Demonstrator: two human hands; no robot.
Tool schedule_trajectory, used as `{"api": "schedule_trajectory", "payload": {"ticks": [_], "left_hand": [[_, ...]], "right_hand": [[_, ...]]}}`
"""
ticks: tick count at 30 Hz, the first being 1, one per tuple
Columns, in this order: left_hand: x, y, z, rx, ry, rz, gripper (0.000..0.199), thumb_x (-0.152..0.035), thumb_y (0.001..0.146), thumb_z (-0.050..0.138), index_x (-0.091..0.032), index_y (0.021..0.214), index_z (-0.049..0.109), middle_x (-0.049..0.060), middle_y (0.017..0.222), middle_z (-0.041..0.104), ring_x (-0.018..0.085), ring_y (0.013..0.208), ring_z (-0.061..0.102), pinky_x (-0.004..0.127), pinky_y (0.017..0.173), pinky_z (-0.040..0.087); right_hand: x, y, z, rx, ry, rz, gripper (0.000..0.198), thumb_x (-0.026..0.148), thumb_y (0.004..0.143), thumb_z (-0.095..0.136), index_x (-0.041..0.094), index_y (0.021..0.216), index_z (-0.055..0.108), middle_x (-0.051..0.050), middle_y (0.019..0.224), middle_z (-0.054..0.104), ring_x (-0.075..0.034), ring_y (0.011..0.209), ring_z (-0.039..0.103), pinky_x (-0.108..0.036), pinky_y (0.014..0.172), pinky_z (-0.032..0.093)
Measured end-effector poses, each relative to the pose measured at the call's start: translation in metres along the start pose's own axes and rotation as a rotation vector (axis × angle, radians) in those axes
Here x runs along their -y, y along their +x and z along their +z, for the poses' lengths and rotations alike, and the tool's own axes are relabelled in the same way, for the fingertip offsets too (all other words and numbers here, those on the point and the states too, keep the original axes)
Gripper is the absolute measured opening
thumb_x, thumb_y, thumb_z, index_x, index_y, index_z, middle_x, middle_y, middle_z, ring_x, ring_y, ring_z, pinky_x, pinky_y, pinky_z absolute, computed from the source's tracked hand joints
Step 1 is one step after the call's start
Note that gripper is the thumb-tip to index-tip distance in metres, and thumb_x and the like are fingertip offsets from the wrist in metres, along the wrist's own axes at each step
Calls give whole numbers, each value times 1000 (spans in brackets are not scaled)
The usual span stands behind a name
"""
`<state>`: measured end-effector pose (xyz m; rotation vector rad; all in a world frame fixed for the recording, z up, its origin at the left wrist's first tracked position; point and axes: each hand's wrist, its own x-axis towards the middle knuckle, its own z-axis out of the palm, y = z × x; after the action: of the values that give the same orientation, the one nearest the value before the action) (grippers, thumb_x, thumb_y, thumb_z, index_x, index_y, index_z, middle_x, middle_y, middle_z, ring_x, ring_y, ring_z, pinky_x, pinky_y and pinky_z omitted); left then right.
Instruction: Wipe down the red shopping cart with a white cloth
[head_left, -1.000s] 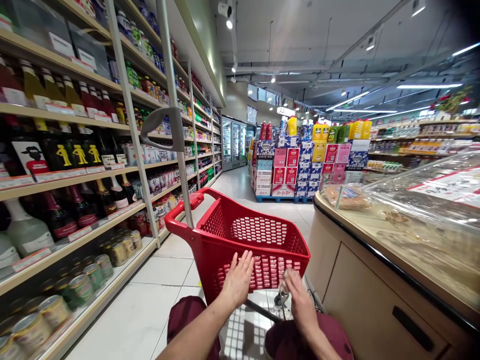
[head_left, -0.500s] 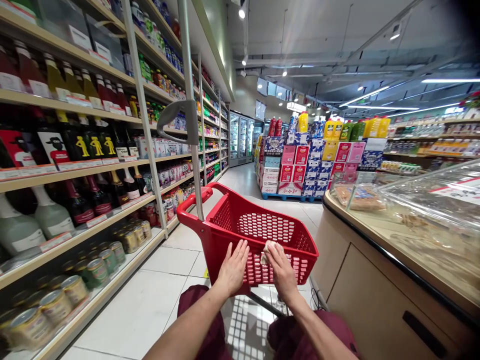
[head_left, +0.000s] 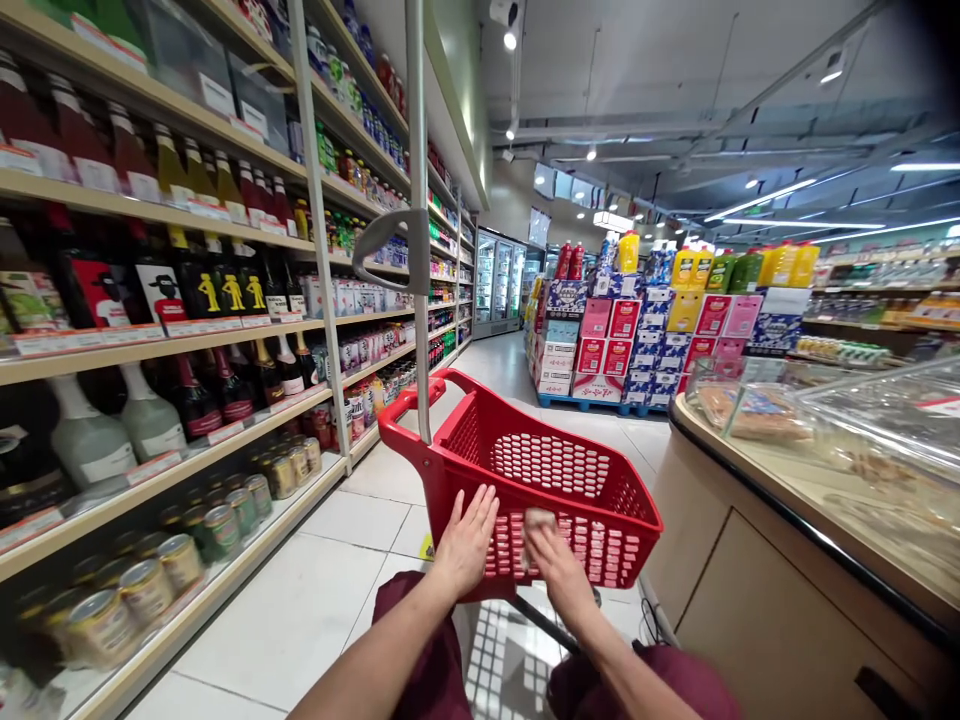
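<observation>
In front of me stands a red plastic shopping basket (head_left: 577,470) with slotted sides, mounted on a frame with a grey upright pole (head_left: 418,340). My left hand (head_left: 469,540) rests flat against its near side, fingers stretched and pointing up. Farther right along that side, my right hand (head_left: 551,555) presses a crumpled pale cloth (head_left: 539,520) to the slotted wall. This hand is slightly blurred, and the fingers partly cover the cloth. The inside of the basket shows no goods where I can see it.
Shelves (head_left: 172,340) with bottles and cans line the left side. On the right, close by, stands a counter (head_left: 742,540) with a clear display top. Stacked drink cartons (head_left: 607,350) sit on a blue pallet ahead. Tiled floor (head_left: 315,580) lies beneath the basket.
The view has turned a little left, so everything sits farther right. My right hand has slid slightly down and left along the basket wall with the cloth. My left hand stays on the side.
</observation>
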<state>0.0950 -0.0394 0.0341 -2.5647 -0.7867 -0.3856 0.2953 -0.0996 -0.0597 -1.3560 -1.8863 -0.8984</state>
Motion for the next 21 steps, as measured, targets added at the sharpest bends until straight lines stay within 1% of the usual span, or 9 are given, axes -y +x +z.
{"api": "schedule_trajectory", "payload": {"ticks": [3, 5, 6, 9, 12, 14, 16, 19, 21], "left_hand": [[4, -9, 6, 13, 20, -35, 68, -13, 70, 37, -8, 135, 17, 11, 144, 13, 21, 132, 0, 47, 106, 2], [7, -10, 6, 12, 15, -66, 69, -11, 69, 37, -8, 135, 17, 10, 144, 14, 20, 132, 1, 46, 106, 3], [8, -9, 4, 8, 8, -75, 69, -11, 69, 36, -8, 135, 16, 10, 144, 14, 20, 132, 1, 46, 106, 4], [11, -9, -2, -15, -1, -86, 67, -10, 71, 35, -7, 135, 16, 11, 144, 12, 20, 132, 0, 46, 106, 4], [14, -14, -3, -31, 10, -89, 66, -9, 71, 34, -8, 135, 18, 9, 144, 13, 20, 132, -1, 46, 106, 4], [17, -18, -2, -23, 14, -94, 67, -8, 71, 35, -9, 135, 17, 9, 144, 13, 20, 132, 0, 46, 106, 5], [23, -21, -2, -20, 16, -117, 68, -8, 70, 35, -9, 135, 15, 10, 144, 14, 20, 132, 1, 47, 106, 5], [32, -23, -5, -45, 21, -167, 67, -8, 71, 34, -8, 135, 14, 11, 144, 15, 21, 132, 1, 48, 106, 4], [37, -27, -6, -57, 22, -171, 66, -10, 73, 34, -7, 135, 14, 11, 144, 14, 22, 132, 1, 48, 105, 4]], "right_hand": [[10, -11, 3, 48, 34, -67, 41, 3, 81, 33, 20, 110, 56, -2, 117, 57, -12, 124, 32, -33, 107, 25], [11, 7, -4, 106, 65, -84, 42, 5, 82, 35, 19, 118, 50, -2, 127, 48, -16, 127, 27, -38, 106, 28], [11, 21, -8, 114, 65, -48, 43, 5, 83, 33, 19, 121, 47, -2, 131, 43, -18, 128, 24, -42, 105, 28], [11, 48, -9, 32, 57, -1, 42, 5, 84, 31, 17, 121, 47, -5, 130, 44, -19, 128, 24, -45, 105, 27], [20, 38, 2, 15, 48, -90, 40, 3, 83, 31, 18, 111, 56, -3, 116, 57, -15, 124, 33, -36, 104, 31], [26, 31, 6, 32, 68, -136, 39, 4, 83, 32, 20, 108, 58, -2, 112, 60, -14, 122, 36, -33, 104, 32], [31, 41, 6, 57, 98, -137, 39, 6, 83, 34, 19, 114, 54, -3, 119, 55, -17, 125, 32, -37, 104, 31], [35, 71, 4, 43, 129, -81, 41, 7, 83, 35, 17, 121, 47, -5, 130, 44, -20, 128, 23, -46, 105, 27], [38, 78, 8, 25, 136, -75, 40, 6, 83, 36, 17, 119, 50, -5, 127, 47, -20, 128, 25, -45, 105, 27]]}}
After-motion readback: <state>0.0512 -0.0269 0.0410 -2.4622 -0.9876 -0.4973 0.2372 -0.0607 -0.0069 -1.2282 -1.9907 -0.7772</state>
